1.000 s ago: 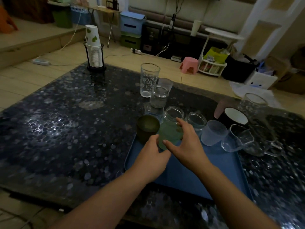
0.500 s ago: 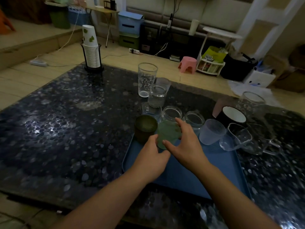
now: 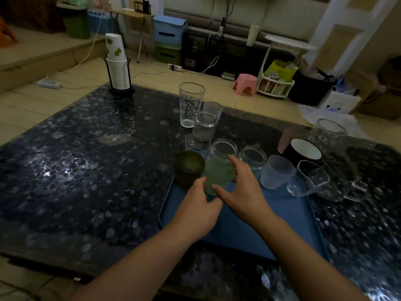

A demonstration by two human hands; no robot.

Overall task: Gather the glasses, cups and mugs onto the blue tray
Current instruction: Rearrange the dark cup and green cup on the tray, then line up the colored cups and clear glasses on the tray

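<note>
While both forearms reach in from the near edge of the dark pebbled table (image 3: pixel 65 170), the two hands meet over the far left part of the blue tray (image 3: pixel 249 231). The left hand (image 3: pixel 197 210) lies knuckles up, its fingertips against the near side of the pale green cup (image 3: pixel 217 174); whether those fingers curl round the cup or only touch it cannot be told. The right hand (image 3: pixel 243 190) spans the cup from the other side, thumb on the near wall and fingers bent over the far rim, grasping it. This cup tips toward the camera, so its long axis leans away from upright and its mouth faces up and toward the viewer. It sits at the tray's far left corner, just beside the dark olive cup (image 3: pixel 188 168), which stands upright with its mouth up. Behind them two clear jars (image 3: pixel 223 148) stand upright near the tray's far edge, with a frosted cup (image 3: pixel 275 172) and a clear mug (image 3: pixel 310 179) to the right. Farther back on the table stands a tall printed glass (image 3: pixel 191 103), upright and well apart from the tray.
</note>
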